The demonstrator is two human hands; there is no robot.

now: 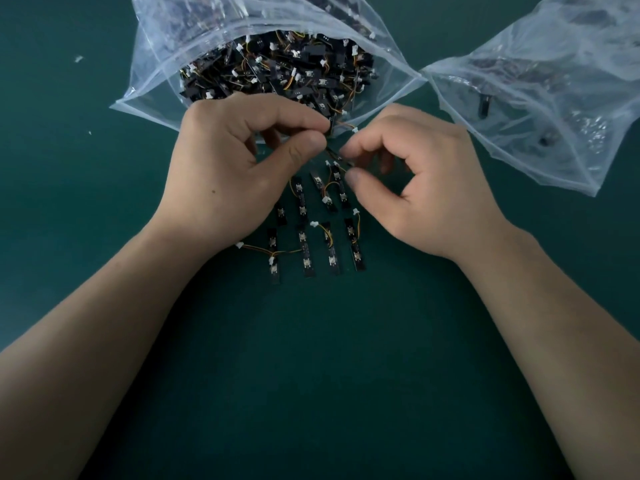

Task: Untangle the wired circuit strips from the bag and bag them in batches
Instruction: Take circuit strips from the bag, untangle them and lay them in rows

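The left hand (235, 168) and the right hand (426, 188) are close together. Each pinches part of one wired circuit strip (333, 126) with thumb and finger. The strip hangs between them, just in front of the open mouth of the big clear bag (180, 26). The bag is full of tangled strips (277, 71). Sorted strips (306, 251) lie in rows on the green table (311, 375) under the hands. Another clear bag (540, 98) lies to the right.

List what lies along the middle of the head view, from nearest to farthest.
Green mat → laid-out circuit strips → left hand and right hand, level with each other, pinching a wired strip → open bag full of tangled strips.
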